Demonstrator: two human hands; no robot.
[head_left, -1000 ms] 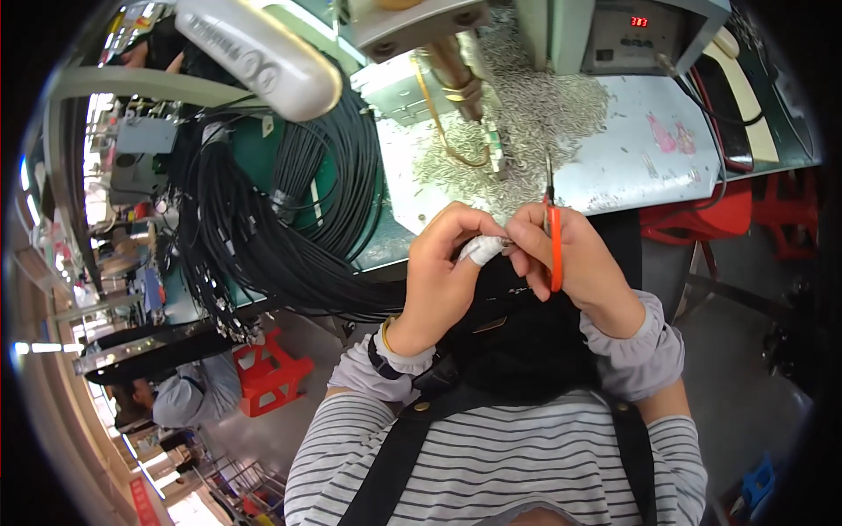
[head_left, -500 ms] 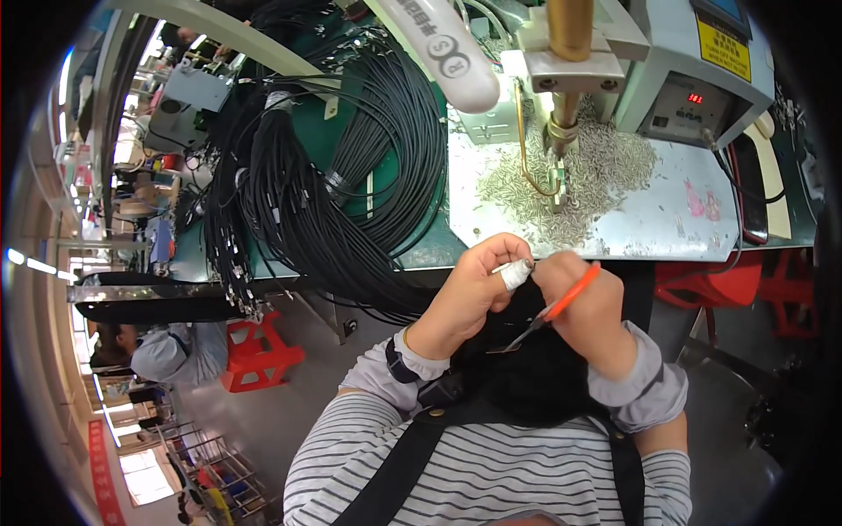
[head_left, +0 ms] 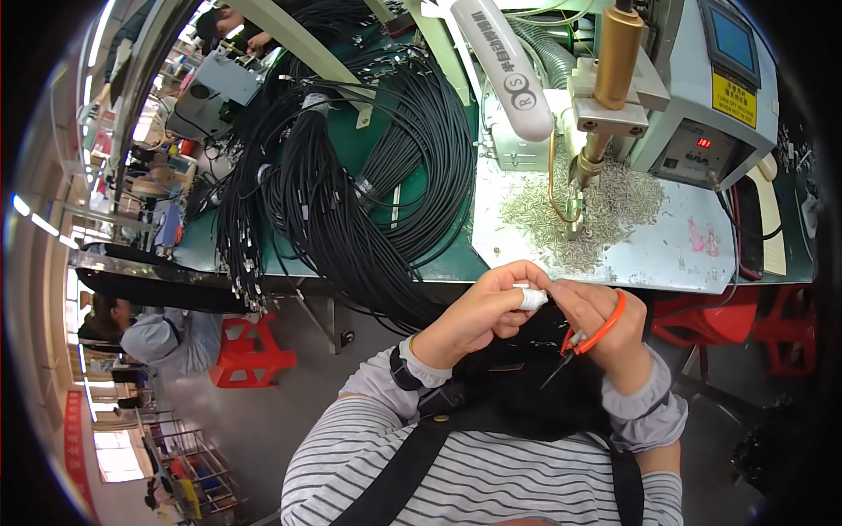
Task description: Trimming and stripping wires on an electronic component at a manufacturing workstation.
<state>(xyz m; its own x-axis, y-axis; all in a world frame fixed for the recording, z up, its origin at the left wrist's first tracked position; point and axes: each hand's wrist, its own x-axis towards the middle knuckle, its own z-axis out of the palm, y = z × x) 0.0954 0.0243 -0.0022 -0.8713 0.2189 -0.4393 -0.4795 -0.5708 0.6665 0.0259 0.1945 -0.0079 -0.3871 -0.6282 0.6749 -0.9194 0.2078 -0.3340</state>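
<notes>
Meeting R of black cables (head_left: pixel 307 202), off tabletop's (head_left: pixel 452 261) near edge: L hand (head_left: pixel 481 320), thumb in white wrap (head_left: pixel 532 299), grip nearly closed, contents too small to tell; R hand (head_left: pixel 624 326), curled, orange-handled scissors (head_left: pixel 568 344) hooked in grip. Best: steady fingertips, blades clear of L wrist.

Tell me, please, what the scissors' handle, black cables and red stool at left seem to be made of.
Scissors' handle: probably smooth plastic, given its even orange. Black cables: likely rubber or plastic sheathing, soft sheen along their curves. Red stool: apparently smooth moulded plastic, with uniform colour and cut-out openings.
</notes>
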